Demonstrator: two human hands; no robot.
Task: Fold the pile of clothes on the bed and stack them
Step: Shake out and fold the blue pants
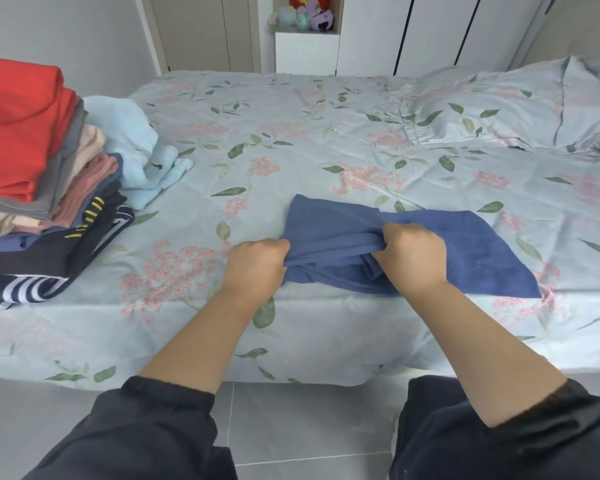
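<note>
Dark fabric sleeves (136,434), pushed up the forearms, fill the view at 5 and 7 o'clock above a grey tiled floor (309,427). Both bare forearms reach forward over the near edge of a bed covered with a pale blue floral sheet (291,133).

Left grip (257,265): fingers curled, holding the bunched left edge of a blue cotton garment (482,251). Right grip (413,258): fingers curled, holding a gathered fold near the middle of the same garment. The garment lies on the bed at centre view, close to the near edge. Its right half is spread flat toward 3 o'clock and its left half is creased between the two grips.

At 9 o'clock, a stack of folded clothes (32,150) rests on the bed, red on top, with grey, pink, blue and dark striped layers below. A light blue fleece garment (132,147) lies unfolded, touching the stack on its far right side. A floral pillow (499,105) sits at 2 o'clock. Plush toys (309,12) occupy a wall niche at 12 o'clock.
</note>
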